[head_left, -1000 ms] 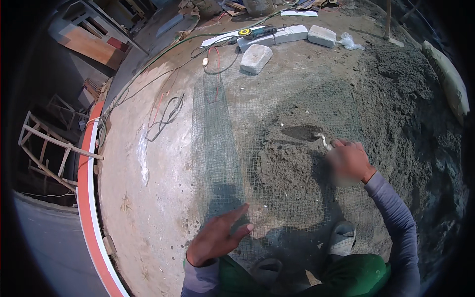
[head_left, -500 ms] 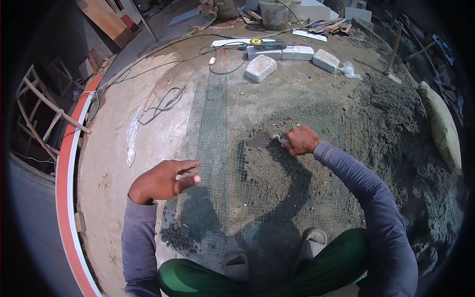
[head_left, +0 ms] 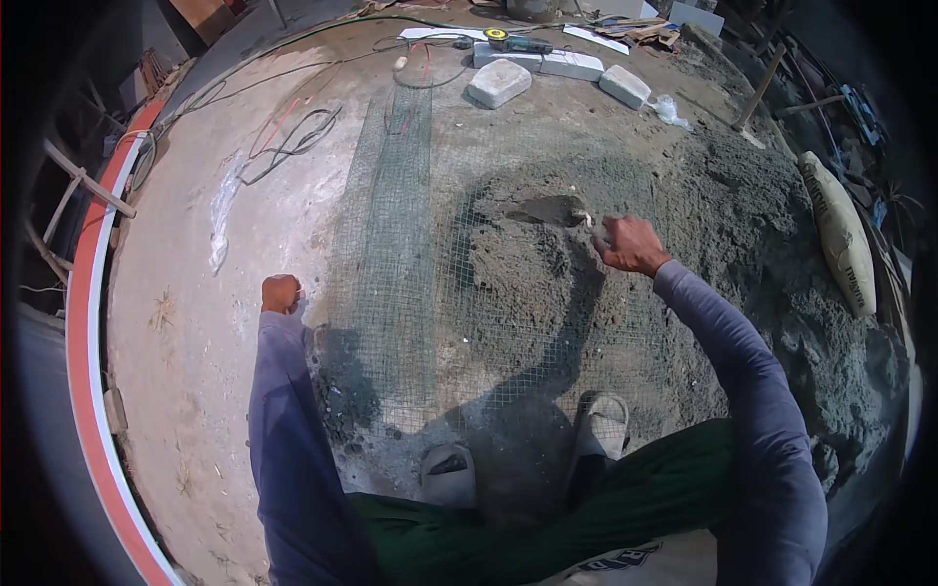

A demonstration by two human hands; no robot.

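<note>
My right hand [head_left: 633, 246] is closed around the handle of a trowel [head_left: 547, 210]. The trowel's blade lies on a mound of wet grey mortar [head_left: 518, 273]. Green wire mesh [head_left: 386, 244] is spread flat on the concrete, partly under the mortar. My left hand [head_left: 281, 293] hangs over the bare concrete left of the mesh, curled like a fist. Nothing shows in it, though its inner side is hidden.
My sandalled feet [head_left: 449, 474] stand at the near mesh edge. A larger mortar heap [head_left: 743, 234] and a filled sack [head_left: 840, 234] lie right. White blocks [head_left: 499, 84], an angle grinder [head_left: 518, 42] and loose cables [head_left: 293, 146] are farther off. A red-and-white strip [head_left: 83, 361] runs along the left.
My left hand has drawn back leftward, from spread fingers to a curled shape. My right hand has shifted right, and more of the trowel's blade shows on the mortar. The view has tilted downward.
</note>
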